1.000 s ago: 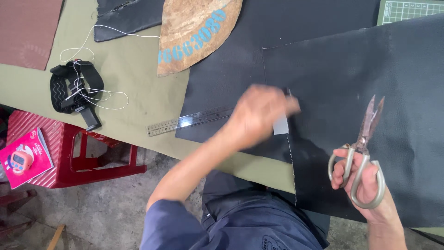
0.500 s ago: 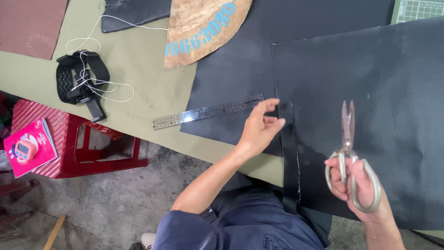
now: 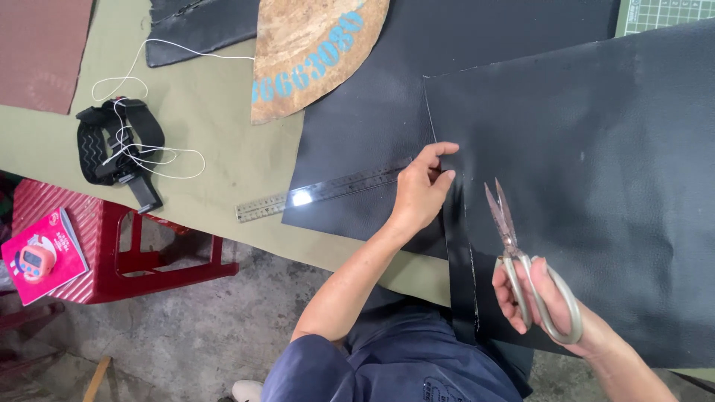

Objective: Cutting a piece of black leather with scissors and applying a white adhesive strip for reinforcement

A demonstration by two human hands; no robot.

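Scissors (image 3: 521, 253), lower right of frame: gripped through the handles by right hand (image 3: 544, 298), blades nearly closed over black leather sheet (image 3: 596, 164). Left hand (image 3: 421, 193), centre: fingers pinching the sheet's cut edge beside steel ruler (image 3: 320, 192) on olive surface (image 3: 216, 112).

— Surface findings, sheet stock? 
— Black sheet (image 3: 596, 164): leather-like, fine pebbled grain, matt with a faint sheen. 
— Tools? 
— Scissors (image 3: 521, 260): bare metal, dull grey, smooth, gripped by the right hand (image 3: 536, 298). Ruler (image 3: 320, 192): polished metal, a bright glare spot on it. 
— Table cover? 
— Olive cloth (image 3: 216, 134), matt woven. Stool (image 3: 112, 238): glossy red plastic, ribbed top. Rounded board (image 3: 313, 45): rough, mottled brown.
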